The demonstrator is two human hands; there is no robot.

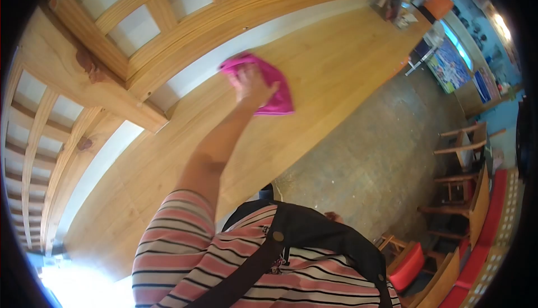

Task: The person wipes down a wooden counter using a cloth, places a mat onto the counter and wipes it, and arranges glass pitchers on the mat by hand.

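Observation:
My left hand (253, 85) lies palm down on a bright pink cloth (278, 98), pressing it against the long wooden tabletop (314, 67). Its fingers are spread, with the thumb out to the right. Part of the cloth extends past the hand on the right and below. Of my right hand (334, 217), only a small bit of skin shows beyond the dark apron; its fingers cannot be made out.
A wooden lattice partition (185, 36) with a thick post (95, 73) borders the table's far side. Assorted items (398, 11) stand at its far end. Wooden chairs (462, 145) and a red-cushioned seat (406, 266) are on the right, beyond the concrete floor (358, 157).

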